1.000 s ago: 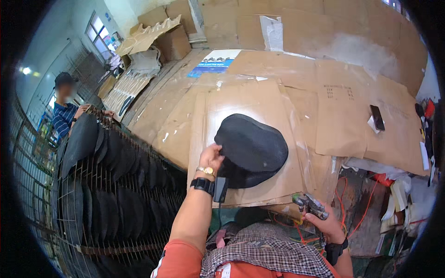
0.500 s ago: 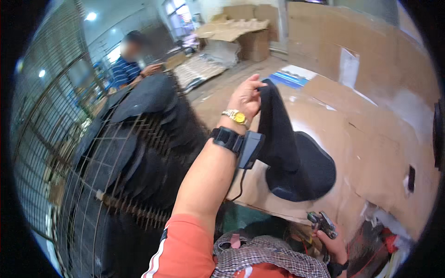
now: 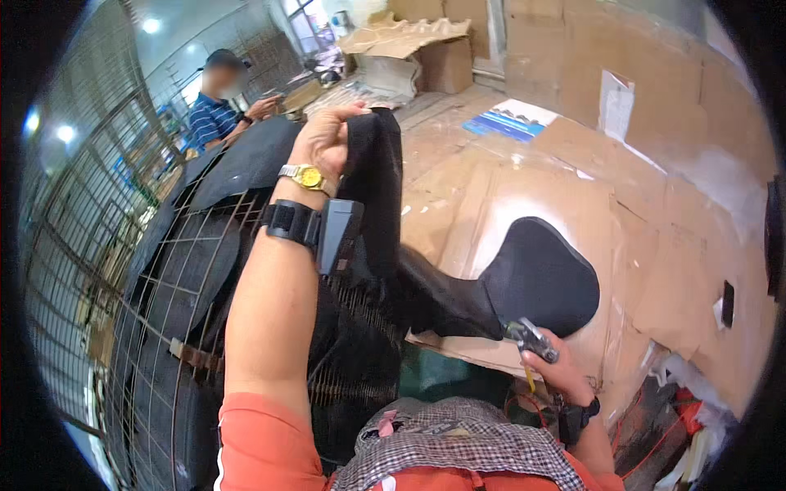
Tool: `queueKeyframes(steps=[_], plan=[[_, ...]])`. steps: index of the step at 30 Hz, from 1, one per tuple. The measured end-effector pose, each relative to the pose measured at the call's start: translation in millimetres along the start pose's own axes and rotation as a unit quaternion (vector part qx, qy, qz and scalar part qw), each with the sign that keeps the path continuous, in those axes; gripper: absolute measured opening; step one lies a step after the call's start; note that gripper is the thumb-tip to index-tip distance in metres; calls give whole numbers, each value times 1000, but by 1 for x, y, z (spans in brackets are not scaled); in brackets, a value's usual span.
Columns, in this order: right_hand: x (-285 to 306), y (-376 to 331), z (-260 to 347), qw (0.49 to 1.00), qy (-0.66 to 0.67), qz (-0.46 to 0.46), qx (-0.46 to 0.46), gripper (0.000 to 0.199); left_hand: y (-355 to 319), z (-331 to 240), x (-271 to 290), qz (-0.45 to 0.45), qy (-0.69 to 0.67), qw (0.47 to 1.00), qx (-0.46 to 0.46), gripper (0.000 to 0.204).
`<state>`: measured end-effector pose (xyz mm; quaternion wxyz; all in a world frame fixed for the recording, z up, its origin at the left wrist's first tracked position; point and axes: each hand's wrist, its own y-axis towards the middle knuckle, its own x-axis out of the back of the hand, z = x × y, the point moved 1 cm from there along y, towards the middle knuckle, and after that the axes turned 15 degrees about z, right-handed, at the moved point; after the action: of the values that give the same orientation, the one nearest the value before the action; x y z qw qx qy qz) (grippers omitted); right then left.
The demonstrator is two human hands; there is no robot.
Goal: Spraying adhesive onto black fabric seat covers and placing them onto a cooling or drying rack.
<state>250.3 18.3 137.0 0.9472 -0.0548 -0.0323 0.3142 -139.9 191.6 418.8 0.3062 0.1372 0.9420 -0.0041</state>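
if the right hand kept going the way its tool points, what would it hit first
Probably the black padded piece: the right hand holds a small metal tool whose tip points up-left at the piece's lower edge, just ahead. Depth is unclear, so they may already touch.

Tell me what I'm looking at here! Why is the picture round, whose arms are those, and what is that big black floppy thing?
The picture is round because it comes from a wide fisheye camera worn on a person's head, looking down, so straight edges look bent. The two arms coming in from the bottom belong to that person. The left hand, with a gold wristwatch and a black wrist strap with a grey device, lifts up a black fabric cover; one end hangs from the fingers and the rounded end lies on the cardboard-covered table. The right hand holds a small metal tool close to the cover's lower edge; I cannot tell just what tool it is. On the left stands a wire cage cart stacked with more dark pieces. Further back another person in a striped shirt stands near cardboard boxes.
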Motion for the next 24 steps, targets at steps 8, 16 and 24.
queueKeyframes(steps=[8, 16, 24], plan=[[95, -29, -43, 918, -252, -307, -4, 41, 48, 32, -48, 50, 31, 998, 28, 24], [156, -69, -133, 926, -105, -358, -51, 35, 81, 47, -73, 120, -31, 989, 77, 13], [89, -41, -90, 965, 8, -237, -108, 37, 21, -53, -63, 22, 129, 990, -57, 12]])
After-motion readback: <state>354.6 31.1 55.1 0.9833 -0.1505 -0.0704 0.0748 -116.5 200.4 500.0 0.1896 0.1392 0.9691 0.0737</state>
